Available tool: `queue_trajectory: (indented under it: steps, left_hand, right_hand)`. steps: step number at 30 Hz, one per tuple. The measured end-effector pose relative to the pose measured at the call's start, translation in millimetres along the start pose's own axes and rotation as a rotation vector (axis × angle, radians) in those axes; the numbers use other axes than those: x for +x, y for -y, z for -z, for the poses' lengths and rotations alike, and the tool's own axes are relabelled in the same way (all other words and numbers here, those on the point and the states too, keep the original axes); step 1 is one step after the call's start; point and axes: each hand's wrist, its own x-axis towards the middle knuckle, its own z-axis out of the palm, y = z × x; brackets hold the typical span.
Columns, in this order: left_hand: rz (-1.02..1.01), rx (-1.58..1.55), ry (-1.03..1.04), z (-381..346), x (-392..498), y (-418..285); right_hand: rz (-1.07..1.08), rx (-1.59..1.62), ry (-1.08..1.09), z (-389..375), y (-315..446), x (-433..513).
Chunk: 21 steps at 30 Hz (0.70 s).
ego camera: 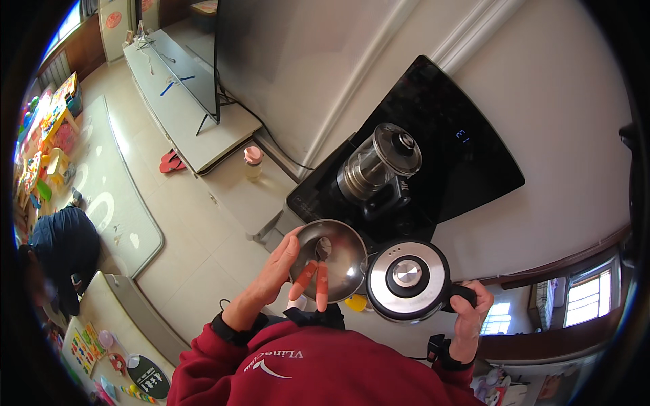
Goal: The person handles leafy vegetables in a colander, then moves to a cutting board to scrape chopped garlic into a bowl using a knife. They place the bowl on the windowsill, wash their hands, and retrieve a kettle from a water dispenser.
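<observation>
My left hand (pixel 277 264) holds a stainless steel bowl (pixel 345 241) by its left side. Inside the bowl rest the metal ends of two utensils, one of them a spoon (pixel 324 247); their orange-pink handles (pixel 321 286) lean over the near rim. My right hand (pixel 469 309) is closed around the black handle of a kettle (pixel 406 279) with a brushed metal lid. The kettle's spout side faces the bowl's right rim. Beyond both stands a glass pot with a lid (pixel 397 149) on a black drinks machine (pixel 472 167) with a lit display.
A bottle with a pink cap (pixel 253 162) stands on a low cabinet (pixel 238 193) at the left, beside a television on a white stand (pixel 167 86). Another person (pixel 66 248) bends near a play mat (pixel 109 193) at the far left. A table with toys (pixel 101 314) is at the lower left.
</observation>
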Motion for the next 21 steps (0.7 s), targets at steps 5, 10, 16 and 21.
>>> queue_trajectory:
  steps: [5,10,16,21]
  left_hand:
    - [-0.009,0.024,0.032,11.0,-5.1,-0.8]
    - [0.014,0.013,0.051,16.6,-8.1,-5.5]
    - [-0.036,-0.013,0.032,4.8,-7.7,-3.0]
    - [-0.002,0.046,-0.029,-0.8,-4.9,-2.6]
  right_hand:
    - [0.021,-0.006,0.062,-7.5,2.0,4.4]
    - [0.026,-0.055,0.097,-9.7,2.3,7.5]
    - [0.036,-0.101,0.111,-8.5,4.7,7.3]
    - [0.024,-0.093,0.09,-7.1,4.9,5.9]
